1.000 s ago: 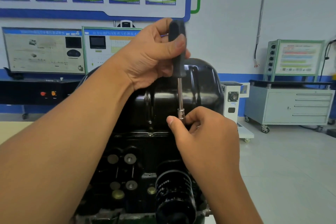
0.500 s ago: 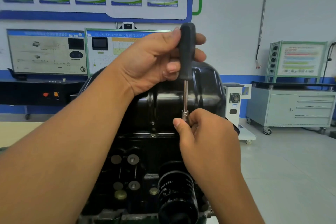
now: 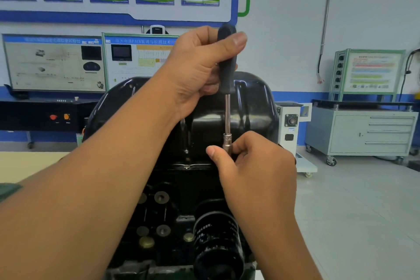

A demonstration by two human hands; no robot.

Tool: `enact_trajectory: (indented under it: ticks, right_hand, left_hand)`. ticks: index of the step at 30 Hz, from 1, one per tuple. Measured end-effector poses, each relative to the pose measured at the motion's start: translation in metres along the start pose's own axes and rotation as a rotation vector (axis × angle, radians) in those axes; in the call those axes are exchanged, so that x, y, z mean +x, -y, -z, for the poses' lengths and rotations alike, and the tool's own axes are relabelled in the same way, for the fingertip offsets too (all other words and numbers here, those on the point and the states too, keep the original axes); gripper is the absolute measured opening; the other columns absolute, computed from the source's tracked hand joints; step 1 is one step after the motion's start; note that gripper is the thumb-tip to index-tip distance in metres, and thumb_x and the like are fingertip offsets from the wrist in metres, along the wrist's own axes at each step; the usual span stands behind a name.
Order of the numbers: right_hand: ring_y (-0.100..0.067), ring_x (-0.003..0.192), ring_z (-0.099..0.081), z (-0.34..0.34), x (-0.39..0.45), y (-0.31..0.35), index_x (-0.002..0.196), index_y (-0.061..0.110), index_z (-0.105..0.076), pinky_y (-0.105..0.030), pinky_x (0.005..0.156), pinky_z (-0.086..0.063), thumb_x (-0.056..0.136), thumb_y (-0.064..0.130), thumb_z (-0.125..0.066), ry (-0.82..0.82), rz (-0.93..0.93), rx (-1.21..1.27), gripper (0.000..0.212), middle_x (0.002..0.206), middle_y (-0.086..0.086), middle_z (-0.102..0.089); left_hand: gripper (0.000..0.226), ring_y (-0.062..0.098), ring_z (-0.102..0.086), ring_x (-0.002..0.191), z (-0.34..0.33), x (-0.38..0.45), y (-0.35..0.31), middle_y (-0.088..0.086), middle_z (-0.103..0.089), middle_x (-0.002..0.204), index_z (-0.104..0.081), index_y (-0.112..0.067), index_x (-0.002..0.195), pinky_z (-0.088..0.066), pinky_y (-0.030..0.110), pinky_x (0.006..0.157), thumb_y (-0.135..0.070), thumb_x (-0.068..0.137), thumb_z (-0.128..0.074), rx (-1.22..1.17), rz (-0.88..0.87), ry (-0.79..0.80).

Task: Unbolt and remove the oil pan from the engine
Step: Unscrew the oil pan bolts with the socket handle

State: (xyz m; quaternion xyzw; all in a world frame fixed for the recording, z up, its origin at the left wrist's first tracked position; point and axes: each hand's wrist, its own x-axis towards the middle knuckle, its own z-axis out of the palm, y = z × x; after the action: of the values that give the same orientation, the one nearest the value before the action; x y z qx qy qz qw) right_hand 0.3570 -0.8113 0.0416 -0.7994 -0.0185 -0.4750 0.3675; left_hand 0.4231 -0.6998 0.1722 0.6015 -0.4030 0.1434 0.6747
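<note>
A glossy black oil pan (image 3: 252,107) sits on top of the upturned black engine block (image 3: 181,188) in front of me. A socket driver (image 3: 227,70) with a black handle and a steel shaft stands upright over the pan's near flange. My left hand (image 3: 195,70) grips the handle, thumb across its top. My right hand (image 3: 254,166) pinches the silver socket (image 3: 227,141) at the shaft's lower end, down at the flange. The bolt under the socket is hidden by my fingers.
A black oil filter (image 3: 216,241) juts from the block toward me, below my right hand. A grey wheeled cabinet (image 3: 363,132) and a white stand (image 3: 293,125) are to the right on the tiled floor. Training panels (image 3: 54,63) line the wall behind.
My left thumb moved over the top of the handle as the fingers shifted round it. The driver stays upright and my right hand keeps its pinch on the socket.
</note>
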Motion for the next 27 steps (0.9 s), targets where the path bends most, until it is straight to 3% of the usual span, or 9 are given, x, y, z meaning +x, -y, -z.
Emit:
enact_trajectory:
  ticks: [4, 6, 8, 14, 18, 19, 23, 25, 27]
  right_hand:
    - [-0.007, 0.055, -0.053, 0.000, 0.001, 0.001, 0.067, 0.023, -0.053, -0.030, 0.051, -0.046, 0.087, 0.054, -0.073, 0.033, 0.002, -0.044, 0.042, 0.058, 0.010, -0.053]
    - [-0.007, 0.055, -0.052, 0.000, 0.001, 0.001, 0.067, 0.022, -0.052, -0.028, 0.049, -0.041, 0.087, 0.053, -0.072, 0.046, -0.008, -0.052, 0.042, 0.058, 0.009, -0.053]
    - [-0.007, 0.056, -0.052, 0.001, 0.001, 0.002, 0.068, 0.022, -0.052, -0.028, 0.049, -0.039, 0.088, 0.053, -0.071, 0.057, -0.017, -0.056, 0.041, 0.059, 0.009, -0.053]
    - [-0.007, 0.054, -0.054, 0.001, 0.001, 0.000, 0.064, 0.022, -0.056, -0.033, 0.053, -0.050, 0.084, 0.051, -0.076, 0.019, -0.005, 0.000, 0.041, 0.053, 0.010, -0.054]
    - [-0.006, 0.051, -0.055, 0.002, 0.001, 0.000, 0.065, 0.024, -0.059, -0.028, 0.052, -0.048, 0.084, 0.051, -0.076, 0.022, 0.002, 0.012, 0.038, 0.050, 0.011, -0.053]
    - [-0.006, 0.052, -0.055, 0.003, 0.002, 0.000, 0.066, 0.024, -0.060, -0.029, 0.053, -0.049, 0.084, 0.051, -0.076, 0.036, -0.005, 0.013, 0.037, 0.051, 0.011, -0.054]
    - [-0.007, 0.059, -0.059, 0.015, 0.002, 0.006, 0.072, 0.027, -0.060, -0.027, 0.054, -0.046, 0.085, 0.048, -0.074, 0.146, -0.032, 0.033, 0.029, 0.059, 0.009, -0.061]
    - [0.001, 0.068, -0.059, 0.027, 0.004, 0.009, 0.083, 0.036, -0.055, -0.028, 0.054, -0.041, 0.084, 0.041, -0.064, 0.241, -0.098, 0.172, 0.010, 0.079, 0.025, -0.065]
    - [0.005, 0.064, -0.058, 0.040, 0.007, 0.008, 0.090, 0.045, -0.051, -0.026, 0.051, -0.043, 0.085, 0.028, -0.054, 0.353, -0.170, 0.302, 0.018, 0.086, 0.029, -0.064]
  left_hand:
    - [0.022, 0.006, -0.040, 0.047, 0.006, 0.001, 0.000, 0.013, -0.078, 0.098, -0.061, -0.015, 0.103, -0.024, 0.018, 0.044, -0.035, 0.106, -0.052, 0.027, 0.038, 0.153]
    - [0.030, 0.006, -0.042, 0.053, 0.013, 0.001, 0.000, 0.015, -0.077, 0.102, -0.064, -0.010, 0.111, -0.026, 0.017, 0.045, -0.033, 0.107, -0.046, -0.032, 0.048, 0.203]
    - [0.030, 0.006, -0.041, 0.057, 0.018, 0.001, 0.002, 0.014, -0.076, 0.098, -0.067, -0.007, 0.111, -0.028, 0.017, 0.047, -0.029, 0.106, -0.047, -0.086, 0.031, 0.224]
    - [0.023, 0.007, -0.039, 0.054, 0.022, 0.001, 0.004, 0.011, -0.077, 0.091, -0.061, -0.003, 0.107, -0.025, 0.022, 0.050, -0.025, 0.102, -0.055, -0.095, -0.014, 0.229]
    - [0.040, 0.006, -0.057, 0.056, 0.016, 0.000, 0.003, 0.005, -0.065, 0.071, -0.045, -0.016, 0.073, -0.033, 0.019, 0.047, -0.030, 0.075, -0.083, -0.079, 0.004, 0.105]
    - [0.043, 0.007, -0.054, 0.053, 0.014, 0.000, 0.004, 0.001, -0.059, 0.066, -0.043, -0.018, 0.070, -0.034, 0.020, 0.045, -0.028, 0.072, -0.085, -0.064, 0.011, 0.063]
    - [0.030, 0.004, -0.032, 0.045, 0.010, 0.003, 0.002, -0.004, -0.053, 0.063, -0.057, -0.022, 0.100, -0.026, 0.018, 0.040, -0.019, 0.084, -0.082, -0.054, 0.036, 0.021]
    - [0.026, 0.005, -0.032, 0.047, 0.010, 0.002, 0.002, -0.004, -0.050, 0.066, -0.062, -0.026, 0.109, -0.025, 0.018, 0.040, -0.019, 0.089, -0.078, -0.053, 0.030, 0.051]
    - [0.017, 0.005, -0.038, 0.051, 0.008, 0.001, 0.001, -0.004, -0.051, 0.070, -0.068, -0.026, 0.108, -0.027, 0.018, 0.040, -0.023, 0.092, -0.074, -0.050, 0.018, 0.078]
